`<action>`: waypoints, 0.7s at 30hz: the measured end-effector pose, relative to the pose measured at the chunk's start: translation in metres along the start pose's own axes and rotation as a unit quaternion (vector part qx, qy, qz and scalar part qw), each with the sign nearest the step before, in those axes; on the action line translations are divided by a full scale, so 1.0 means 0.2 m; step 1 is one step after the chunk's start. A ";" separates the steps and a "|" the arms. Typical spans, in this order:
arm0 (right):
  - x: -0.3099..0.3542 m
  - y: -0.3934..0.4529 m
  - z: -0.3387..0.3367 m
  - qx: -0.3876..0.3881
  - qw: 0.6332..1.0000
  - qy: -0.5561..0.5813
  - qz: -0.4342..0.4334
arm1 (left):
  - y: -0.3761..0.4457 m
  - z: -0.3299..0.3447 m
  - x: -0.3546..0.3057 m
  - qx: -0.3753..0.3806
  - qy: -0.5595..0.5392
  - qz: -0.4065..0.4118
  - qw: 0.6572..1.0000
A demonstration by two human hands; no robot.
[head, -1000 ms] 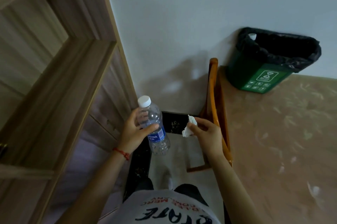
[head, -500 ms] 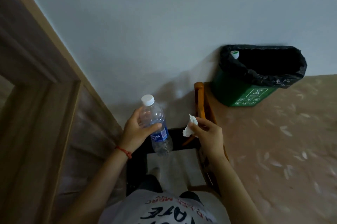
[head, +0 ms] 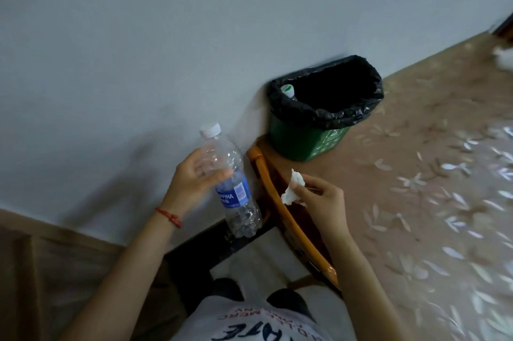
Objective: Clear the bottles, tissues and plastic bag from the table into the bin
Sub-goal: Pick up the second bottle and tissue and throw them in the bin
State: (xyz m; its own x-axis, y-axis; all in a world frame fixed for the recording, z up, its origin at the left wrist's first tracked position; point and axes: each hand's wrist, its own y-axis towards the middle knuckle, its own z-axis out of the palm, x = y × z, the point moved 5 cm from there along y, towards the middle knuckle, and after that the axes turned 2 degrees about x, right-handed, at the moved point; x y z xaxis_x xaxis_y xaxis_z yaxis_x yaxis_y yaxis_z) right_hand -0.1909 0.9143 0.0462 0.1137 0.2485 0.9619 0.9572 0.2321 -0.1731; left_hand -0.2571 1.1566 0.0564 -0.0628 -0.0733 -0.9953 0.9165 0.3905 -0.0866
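My left hand (head: 191,182) grips a clear plastic bottle (head: 230,188) with a white cap and a blue label, held nearly upright in front of the wall. My right hand (head: 319,199) pinches a crumpled white tissue (head: 293,188) just right of the bottle. The green bin (head: 299,138) with a black liner stands on the patterned table against the wall, beyond both hands. Inside the bin, at its left rim, a white bottle cap (head: 287,89) shows.
The table (head: 416,174) with a floral cover spreads to the right, its orange wooden edge (head: 280,207) running below my right hand. White items (head: 503,56) lie at its far right corner. A wooden frame (head: 33,257) is at lower left. Grey wall fills the top.
The view has swung right and closer to the bin, so the wooden shelf has slid out at left. Both hands have kept their hold and moved nearer the bin.
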 end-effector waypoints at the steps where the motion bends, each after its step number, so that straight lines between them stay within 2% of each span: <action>1: 0.01 0.00 -0.02 -0.008 1.000 0.002 -0.003 | 0.03 0.02 -0.02 0.016 0.002 0.001 1.000; 11: 0.07 0.13 -0.19 -0.053 0.998 0.027 -0.008 | 0.25 0.24 -0.11 0.094 0.032 -0.024 0.995; 21: 0.25 0.38 -0.31 -0.078 0.995 0.015 -0.059 | 0.46 0.36 -0.17 0.066 0.001 -0.024 0.998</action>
State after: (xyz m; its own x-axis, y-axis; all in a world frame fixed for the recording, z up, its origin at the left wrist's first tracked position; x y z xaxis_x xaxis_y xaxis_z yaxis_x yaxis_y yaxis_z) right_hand -0.0952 0.8852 0.0936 0.0032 0.1999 0.9798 0.9937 0.1089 -0.0254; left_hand -0.1421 1.1292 0.0846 -0.1086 -0.0881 -0.9902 0.9565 0.2619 -0.1282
